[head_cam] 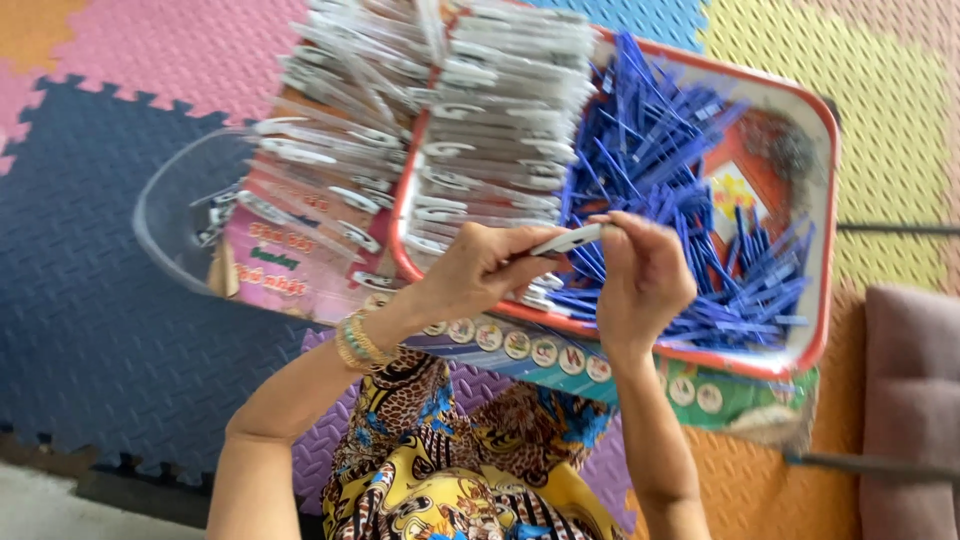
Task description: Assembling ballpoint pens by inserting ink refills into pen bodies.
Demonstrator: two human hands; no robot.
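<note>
My left hand [480, 268] and my right hand [643, 275] hold a small white plastic piece [568, 239] between them, over the near edge of a red-rimmed tray [822, 300]. The left hand pinches its near end, and the right fingertips close on its far end. A heap of thin blue plastic strips [680, 190] fills the right part of the tray. Rows of white pieces [500, 110] are stacked on its left part. Beaded bracelets circle my left wrist.
More white pieces lie on a pink printed board [290, 250] left of the tray. A clear plastic bowl [165, 215] sits beside it. Coloured foam puzzle mats [100, 330] cover the floor. A mauve cushion [915, 400] is at the right edge.
</note>
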